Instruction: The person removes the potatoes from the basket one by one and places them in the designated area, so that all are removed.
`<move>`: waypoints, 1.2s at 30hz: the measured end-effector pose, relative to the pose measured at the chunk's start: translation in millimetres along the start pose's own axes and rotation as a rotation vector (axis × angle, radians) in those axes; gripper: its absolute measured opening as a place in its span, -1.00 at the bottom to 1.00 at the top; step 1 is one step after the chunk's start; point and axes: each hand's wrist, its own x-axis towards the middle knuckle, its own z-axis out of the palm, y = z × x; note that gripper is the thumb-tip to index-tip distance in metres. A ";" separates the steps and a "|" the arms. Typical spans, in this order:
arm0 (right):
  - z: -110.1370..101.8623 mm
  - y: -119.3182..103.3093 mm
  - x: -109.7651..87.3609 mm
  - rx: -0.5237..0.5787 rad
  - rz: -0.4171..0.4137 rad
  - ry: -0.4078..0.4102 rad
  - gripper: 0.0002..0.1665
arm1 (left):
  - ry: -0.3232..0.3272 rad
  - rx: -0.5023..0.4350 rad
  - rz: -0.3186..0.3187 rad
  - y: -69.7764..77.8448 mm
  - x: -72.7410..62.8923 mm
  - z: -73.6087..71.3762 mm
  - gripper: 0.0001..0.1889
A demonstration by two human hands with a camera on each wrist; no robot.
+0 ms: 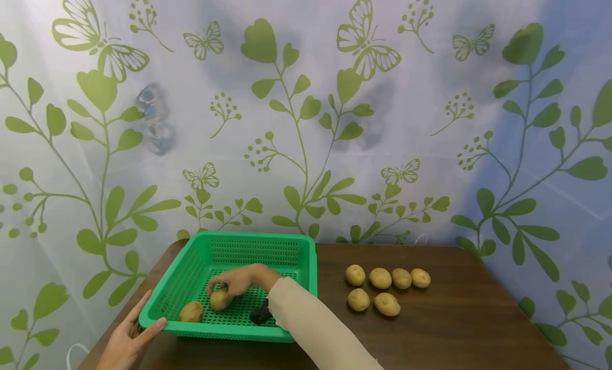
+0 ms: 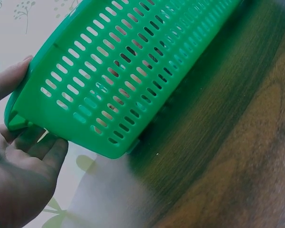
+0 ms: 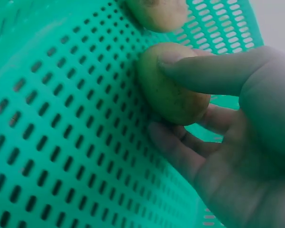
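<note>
A green plastic basket (image 1: 229,332) with slotted walls stands on the left part of the table. My left hand (image 1: 128,335) grips its front-left corner. In the left wrist view the thumb lies on the outer side of the rim (image 2: 20,95) and the fingers curl beneath it. My right hand (image 1: 241,280) is inside the basket, holding a potato (image 1: 218,300) between thumb and fingers, low over the perforated floor. The right wrist view shows the thumb across this potato (image 3: 171,85). Beside it, a second potato (image 1: 191,311) lies in the basket's front-left corner.
On the brown wooden table (image 1: 454,327), several potatoes (image 1: 380,278) lie in two rows right of the basket. A black wrist camera (image 1: 261,312) hangs under my right wrist. Behind the table hangs a curtain (image 1: 306,147) printed with green leaves and butterflies.
</note>
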 end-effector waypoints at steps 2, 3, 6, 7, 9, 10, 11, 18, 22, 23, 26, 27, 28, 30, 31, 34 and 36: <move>-3.7 1.8 -3.1 0.007 0.003 0.020 -0.56 | 0.006 0.071 0.000 3.3 -0.6 -0.3 -0.08; -5.9 2.9 -4.7 0.015 0.002 0.031 -0.56 | 0.009 0.099 -0.001 4.8 -0.9 -0.2 -0.08; -12.2 4.9 -9.7 0.069 -0.023 0.053 -0.53 | 0.016 0.127 0.004 6.9 -2.0 0.8 -0.08; -14.2 5.2 -11.2 0.099 -0.042 0.051 -0.52 | 0.018 0.116 0.010 7.0 -2.4 1.4 -0.08; -18.1 5.2 -13.6 0.173 -0.076 0.037 -0.50 | 0.022 0.106 0.007 6.9 -2.9 1.6 -0.07; -20.0 5.0 -14.6 0.205 -0.095 0.027 -0.49 | 0.025 0.114 0.001 6.8 -3.1 1.3 -0.07; -21.7 4.9 -15.6 0.235 -0.112 0.020 -0.49 | 0.028 0.127 -0.004 6.8 -3.1 0.8 -0.07; -31.2 5.0 -22.6 0.351 -0.191 -0.010 -0.47 | 0.034 0.179 -0.035 7.8 -3.3 -0.6 -0.06; -33.7 5.0 -25.6 0.346 -0.232 -0.019 -0.46 | 0.038 0.233 -0.055 9.9 -3.8 -0.6 -0.05; -34.2 5.0 -26.6 0.342 -0.243 -0.020 -0.46 | 0.041 0.264 -0.064 10.9 -3.6 -0.7 -0.05; -35.8 4.3 -30.1 0.329 -0.268 -0.022 -0.44 | 0.055 0.330 -0.110 14.3 -3.6 0.0 -0.04; -36.4 3.9 -31.3 0.328 -0.272 -0.023 -0.44 | 0.057 0.337 -0.117 15.2 -3.9 0.5 -0.04; -36.9 3.3 -32.4 0.327 -0.276 -0.025 -0.44 | 0.057 0.335 -0.124 15.8 -4.0 0.9 -0.04; -37.8 1.9 -34.1 0.341 -0.283 -0.031 -0.43 | 0.060 0.317 -0.123 16.1 -4.9 2.0 -0.04; -38.3 1.0 -34.8 0.348 -0.285 -0.030 -0.43 | 0.060 0.307 -0.111 16.0 -5.5 2.3 -0.04; -39.8 -3.3 -36.1 0.368 -0.292 -0.021 -0.44 | 0.061 0.283 -0.074 14.7 -7.3 2.7 -0.05; -40.6 -6.6 -36.8 0.376 -0.295 -0.017 -0.44 | 0.061 0.265 -0.055 14.1 -8.4 2.5 -0.06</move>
